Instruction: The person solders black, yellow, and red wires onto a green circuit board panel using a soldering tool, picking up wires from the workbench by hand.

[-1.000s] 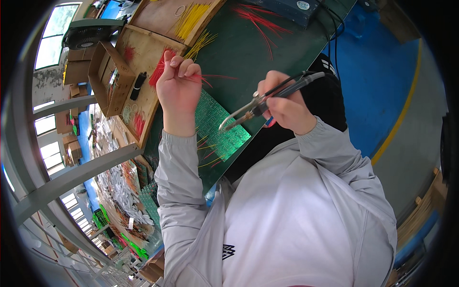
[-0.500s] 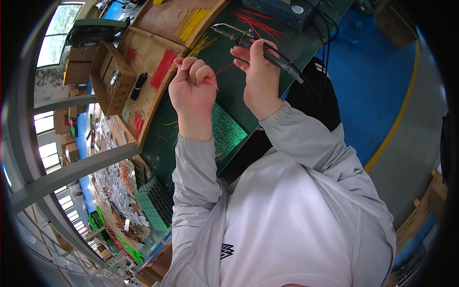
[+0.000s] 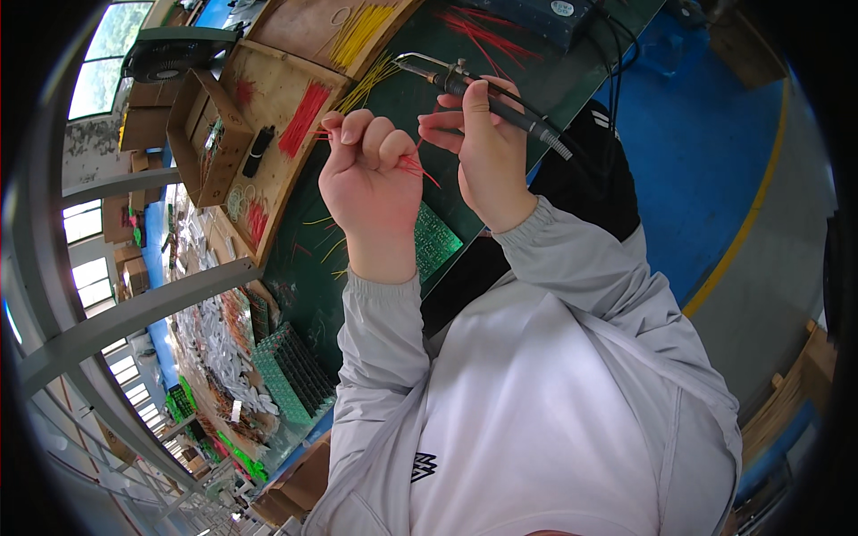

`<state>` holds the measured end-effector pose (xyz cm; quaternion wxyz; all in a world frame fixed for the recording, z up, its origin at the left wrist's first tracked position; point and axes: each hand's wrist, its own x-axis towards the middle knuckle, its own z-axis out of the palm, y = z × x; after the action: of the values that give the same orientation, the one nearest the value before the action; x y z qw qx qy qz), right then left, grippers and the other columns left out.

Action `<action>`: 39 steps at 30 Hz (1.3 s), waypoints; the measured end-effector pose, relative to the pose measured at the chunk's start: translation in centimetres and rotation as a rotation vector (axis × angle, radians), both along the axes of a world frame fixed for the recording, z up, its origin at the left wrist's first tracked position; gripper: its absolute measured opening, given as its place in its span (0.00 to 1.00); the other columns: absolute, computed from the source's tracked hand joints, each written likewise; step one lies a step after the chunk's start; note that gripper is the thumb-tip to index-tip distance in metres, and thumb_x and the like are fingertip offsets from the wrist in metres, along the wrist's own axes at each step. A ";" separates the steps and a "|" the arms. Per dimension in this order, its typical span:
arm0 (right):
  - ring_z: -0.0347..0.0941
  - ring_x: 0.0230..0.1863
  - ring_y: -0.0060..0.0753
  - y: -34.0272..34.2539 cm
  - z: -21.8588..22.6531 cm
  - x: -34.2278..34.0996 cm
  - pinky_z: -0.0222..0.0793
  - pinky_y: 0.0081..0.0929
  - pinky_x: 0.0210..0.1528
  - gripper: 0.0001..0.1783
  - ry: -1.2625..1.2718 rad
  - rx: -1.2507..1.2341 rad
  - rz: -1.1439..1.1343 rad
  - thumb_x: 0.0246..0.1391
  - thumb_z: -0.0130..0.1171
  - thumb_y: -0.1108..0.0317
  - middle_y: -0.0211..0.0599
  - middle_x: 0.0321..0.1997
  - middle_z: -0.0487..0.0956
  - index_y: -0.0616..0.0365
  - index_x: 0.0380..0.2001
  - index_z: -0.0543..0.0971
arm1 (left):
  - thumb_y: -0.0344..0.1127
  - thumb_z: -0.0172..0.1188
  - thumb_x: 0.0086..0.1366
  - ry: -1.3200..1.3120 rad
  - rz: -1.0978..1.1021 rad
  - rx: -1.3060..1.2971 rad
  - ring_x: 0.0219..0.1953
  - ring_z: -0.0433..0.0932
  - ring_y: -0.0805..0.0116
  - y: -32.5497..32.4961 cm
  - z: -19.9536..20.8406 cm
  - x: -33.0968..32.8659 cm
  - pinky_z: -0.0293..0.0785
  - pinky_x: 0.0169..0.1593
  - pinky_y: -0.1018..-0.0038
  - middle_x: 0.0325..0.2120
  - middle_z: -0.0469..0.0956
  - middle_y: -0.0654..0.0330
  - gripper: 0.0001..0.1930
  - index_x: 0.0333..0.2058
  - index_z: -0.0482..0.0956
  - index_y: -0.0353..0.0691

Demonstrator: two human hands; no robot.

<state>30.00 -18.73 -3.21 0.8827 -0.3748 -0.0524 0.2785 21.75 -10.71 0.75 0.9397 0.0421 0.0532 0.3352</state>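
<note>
Both hands had risen from the circuit board since the earlier frames, and the soldering iron [image 3: 483, 96], previously angled down at the board, now pointed away across the bench. The left hand [image 3: 371, 179] was curled into a fist, its fingertips [image 3: 344, 125] pressed together on a small bunch of red wires [image 3: 413, 166] whose ends stuck out toward the right hand [image 3: 478, 152]. That hand wrapped the iron's dark handle in its palm while its thumb and forefinger closed on one red wire, seemingly drawing it out of the bunch. The green circuit board [image 3: 435, 239] lay below the wrists on the dark green mat [image 3: 357, 268], apart from both hands. To do this step well, it seemed wise to keep the hot tip aimed well clear of the left fingers and the sleeve, pull a single strand rather than several, and hold the rest of the bunch firmly so nothing spilled. Loose yellow wires [image 3: 357, 36] and more red wires [image 3: 304, 116] lay on the wooden tray [image 3: 268, 201] beyond.
</note>
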 end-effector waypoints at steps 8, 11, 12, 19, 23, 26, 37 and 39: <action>0.82 0.33 0.36 -0.8 -1.0 1.8 0.82 0.31 0.38 0.16 -0.090 0.094 -0.085 0.68 0.51 0.60 0.42 0.35 0.76 0.62 0.45 0.64 | 0.36 0.42 0.76 0.131 -0.074 0.172 0.21 0.54 0.75 -0.5 0.1 -1.4 0.54 0.26 0.77 0.26 0.65 0.67 0.09 0.40 0.72 0.47; 0.82 0.33 0.34 -0.8 -0.6 1.6 0.82 0.30 0.38 0.16 -0.090 0.096 -0.106 0.68 0.52 0.60 0.42 0.35 0.76 0.62 0.44 0.64 | 0.34 0.47 0.74 0.470 -0.142 0.302 0.22 0.57 0.77 -1.4 -0.6 -0.9 0.57 0.26 0.78 0.27 0.66 0.67 0.03 0.41 0.69 0.45; 0.82 0.33 0.34 -0.8 -0.4 1.2 0.82 0.30 0.38 0.16 -0.088 0.097 -0.102 0.68 0.52 0.60 0.42 0.35 0.76 0.62 0.44 0.64 | 0.34 0.47 0.74 0.471 -0.138 0.302 0.22 0.57 0.77 -2.3 -0.9 -0.3 0.57 0.26 0.78 0.27 0.66 0.67 0.03 0.41 0.69 0.45; 0.81 0.31 0.32 -1.0 -2.0 0.2 0.81 0.29 0.35 0.16 -0.235 -0.062 -0.143 0.67 0.54 0.60 0.47 0.30 0.80 0.62 0.46 0.66 | 0.36 0.55 0.71 0.974 -0.090 0.616 0.28 0.71 0.84 -6.2 -2.3 2.1 0.67 0.30 0.84 0.34 0.75 0.66 0.08 0.44 0.68 0.41; 0.80 0.28 0.31 -1.5 -1.6 0.4 0.80 0.28 0.34 0.17 -0.269 -0.083 -0.171 0.66 0.55 0.59 0.48 0.31 0.80 0.62 0.47 0.67 | 0.35 0.56 0.71 1.017 -0.161 0.684 0.30 0.73 0.83 -6.0 -1.7 1.8 0.67 0.28 0.84 0.34 0.75 0.66 0.10 0.45 0.67 0.41; 0.80 0.28 0.30 -1.8 -0.9 0.3 0.79 0.26 0.33 0.18 -0.266 -0.068 -0.158 0.66 0.54 0.58 0.47 0.30 0.80 0.62 0.47 0.67 | 0.34 0.56 0.71 0.990 -0.294 0.694 0.30 0.74 0.82 -5.3 -1.5 1.4 0.66 0.29 0.84 0.35 0.75 0.65 0.10 0.46 0.67 0.39; 0.68 0.21 0.19 -2.6 -0.1 2.0 0.66 0.21 0.24 0.18 0.040 0.028 -0.044 0.66 0.55 0.53 0.28 0.21 0.71 0.58 0.44 0.75 | 0.27 0.48 0.71 0.653 -0.421 0.522 0.27 0.60 0.79 -4.7 -0.3 -2.1 0.58 0.31 0.80 0.31 0.65 0.67 0.05 0.44 0.69 0.38; 0.65 0.20 0.18 -3.5 0.9 2.1 0.63 0.21 0.25 0.20 0.107 0.067 0.051 0.66 0.54 0.50 0.27 0.20 0.70 0.58 0.44 0.75 | 0.27 0.47 0.70 0.604 -0.383 0.487 0.27 0.58 0.77 -3.2 -0.6 -4.7 0.57 0.31 0.79 0.32 0.63 0.65 0.02 0.38 0.67 0.41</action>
<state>32.13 -22.20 -2.28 0.8888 -0.3283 -0.0241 0.3188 17.08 -13.94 0.15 0.8897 0.3680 0.2366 0.1303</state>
